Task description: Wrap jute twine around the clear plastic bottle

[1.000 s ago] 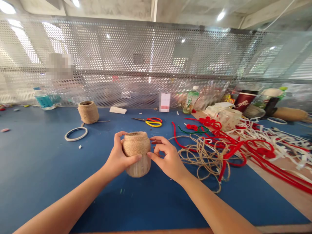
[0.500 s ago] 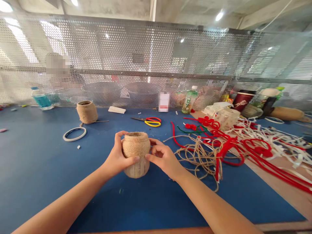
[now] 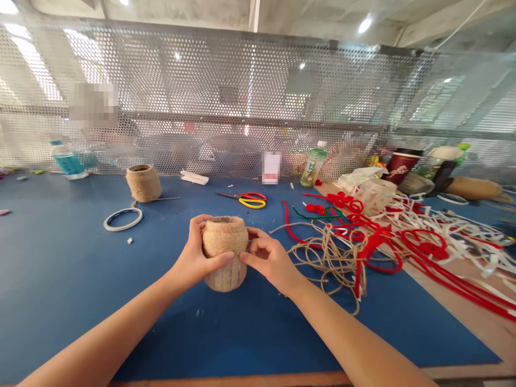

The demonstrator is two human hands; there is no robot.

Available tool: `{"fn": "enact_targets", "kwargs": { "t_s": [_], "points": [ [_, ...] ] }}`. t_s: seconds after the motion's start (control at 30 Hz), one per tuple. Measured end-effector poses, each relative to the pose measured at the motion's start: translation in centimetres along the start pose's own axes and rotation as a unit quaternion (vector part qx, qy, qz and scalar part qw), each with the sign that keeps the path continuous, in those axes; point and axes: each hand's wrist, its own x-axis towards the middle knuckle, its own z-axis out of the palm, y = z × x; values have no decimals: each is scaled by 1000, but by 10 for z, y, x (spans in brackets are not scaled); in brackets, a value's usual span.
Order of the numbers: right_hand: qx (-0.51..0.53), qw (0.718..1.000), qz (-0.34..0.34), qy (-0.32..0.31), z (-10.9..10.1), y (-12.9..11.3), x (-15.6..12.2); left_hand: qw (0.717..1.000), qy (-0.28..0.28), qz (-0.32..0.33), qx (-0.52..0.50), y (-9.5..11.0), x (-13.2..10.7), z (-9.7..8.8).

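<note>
A jar [image 3: 226,274] stands upright in front of me, its upper part wound with jute twine [image 3: 224,239] and its lower part bare, with pale vertical strips. My left hand [image 3: 201,252] is closed around its left side, thumb across the front. On the right side, my right hand [image 3: 266,258] has its thumb tip at the lower edge of the winding and a finger behind the jar. Whether a strand lies between those fingers is hidden. Loose jute twine [image 3: 334,255] lies tangled right of my right hand.
Behind the jar lie scissors [image 3: 245,199] with red and yellow handles. A fully wrapped jar [image 3: 144,185] and a tape roll [image 3: 123,219] are at left. Red fuzzy stems [image 3: 374,247] and white strips [image 3: 455,226] cover the right side. A green-labelled bottle [image 3: 314,164] stands near the perforated screen [image 3: 226,75].
Both hands keep nearly the same grip on the jar. The whole view has shifted very slightly, and the left thumb sits a little higher on the jar.
</note>
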Motion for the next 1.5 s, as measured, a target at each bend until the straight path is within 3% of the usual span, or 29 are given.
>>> {"fn": "enact_targets", "kwargs": {
  "t_s": [0.33, 0.73, 1.1, 1.23, 1.5],
  "points": [
    [-60, 997, -24, 44, 2, 0, -1, 994, 58, -47, -75, 3, 0, 3],
    [-113, 990, -44, 69, 1, 0, -3, 985, 29, -66, -154, 3, 1, 3],
    [-134, 987, -45, 75, 4, -5, -7, 997, -21, -21, -68, 5, -6, 6],
    [-136, 987, -52, 73, 6, -6, -9, 999, -13, -23, -37, 7, -6, 7],
    [-130, 987, -72, 62, 7, -5, -9, 994, 13, -61, -89, 12, -5, 6]
  ]
}}
